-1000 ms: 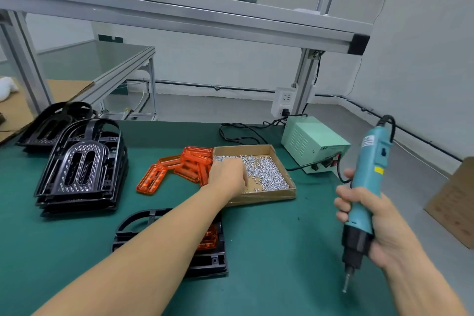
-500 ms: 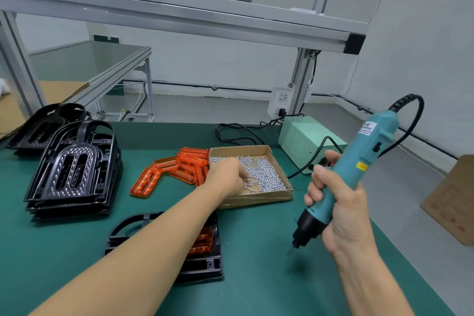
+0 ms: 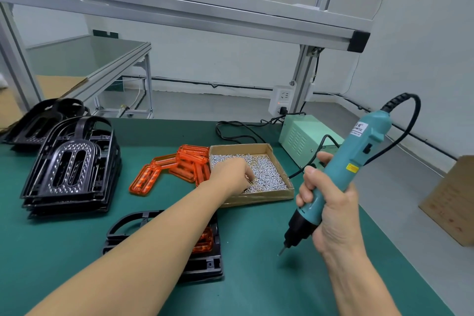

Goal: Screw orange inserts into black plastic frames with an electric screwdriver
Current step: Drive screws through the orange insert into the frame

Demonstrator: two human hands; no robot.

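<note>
The bench mat (image 3: 256,290) is deep green. On it, translucent orange inserts (image 3: 179,167) glow against glossy black frames (image 3: 71,169), whose top panel is dotted with pale specks round two slots. The cardboard tray (image 3: 266,195) is plain brown, its screws (image 3: 266,172) silvery. The electric screwdriver (image 3: 341,182) is teal with a black nose, a yellow sticker and a white label. The power box (image 3: 300,133) is pale mint green.

A small factory assembly station: a green-matted tabletop (image 3: 256,290) under an aluminium-profile frame (image 3: 179,10), stacked black frames (image 3: 71,167) at left, a box of screws (image 3: 266,174) mid-frame, and a corded screwdriver (image 3: 341,177) with its power unit (image 3: 300,136).
</note>
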